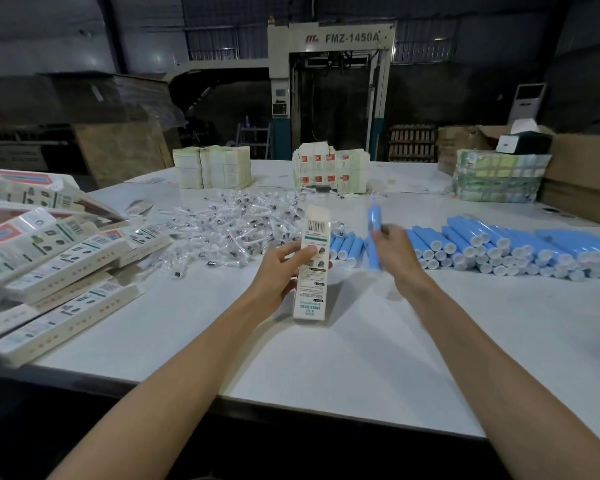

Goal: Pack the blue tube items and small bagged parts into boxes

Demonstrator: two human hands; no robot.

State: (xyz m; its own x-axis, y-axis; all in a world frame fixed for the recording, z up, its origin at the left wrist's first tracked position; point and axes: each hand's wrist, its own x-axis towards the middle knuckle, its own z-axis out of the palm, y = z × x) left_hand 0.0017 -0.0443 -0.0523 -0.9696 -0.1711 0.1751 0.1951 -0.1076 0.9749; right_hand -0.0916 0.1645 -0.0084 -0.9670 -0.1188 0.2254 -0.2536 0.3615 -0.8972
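My left hand (284, 268) grips a long cream box (313, 268) held upright over the table, its top flap open. My right hand (394, 252) holds a blue tube (374, 237) upright just right of the box, blurred by motion. A stack of blue tubes (499, 245) with white ends lies on the table to the right. Several more blue tubes (347, 245) lie behind the box. A spread of small clear bagged parts (236, 223) covers the table centre-left.
Packed cream boxes (63, 271) pile up at the left of the white table (361, 358). Flat box blanks (212, 166) and printed cartons (326, 168) stand at the back. Wrapped bundles (499, 174) and cardboard boxes (582, 174) sit at the back right.
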